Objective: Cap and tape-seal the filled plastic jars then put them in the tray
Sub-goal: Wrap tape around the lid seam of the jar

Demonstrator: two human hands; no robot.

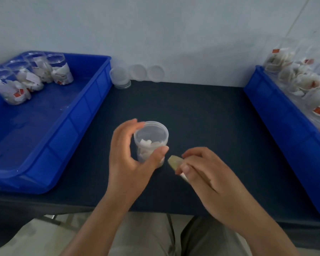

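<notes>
**Four jars in the tray, a fifth capped and awaiting its tape**

At the table's left edge stood the blue tray (81, 115). Four filled jars (31, 78) were grouped in its far left corner, and the rest of its floor was bare. They seemed to carry clear lids, but whether tape ran round them was too small to tell. Judged by their place, these four were finished.

Just right of the tray, at the table's far edge, sat a short stack of spare lids (119, 76), with two more lids (147, 72) leaning against the wall beside it. That pointed to several jars yet to be capped.

Near the middle of the dark table (211, 117), toward its near edge, stood the jar in hand (151, 141), upright, with white contents and a lid (151, 129) already on it. The left hand (129, 157) grasped it, fingers curled at the rim and thumb pressed to its near side. No tape showed on this jar, though the picture was blurred there.

Just beside it, the right hand (205, 170) pinched a pale yellowish piece (175, 161), most likely the tape, its tip close to the jar but apart from it. So capping looked done here; sealing and the move to the tray were left.

At the table's right edge, a second blue tray (284, 117) held a heap of clear containers of white packets (303, 80), apparently the stock waiting its turn. By that heap, the task was less than half done.
</notes>
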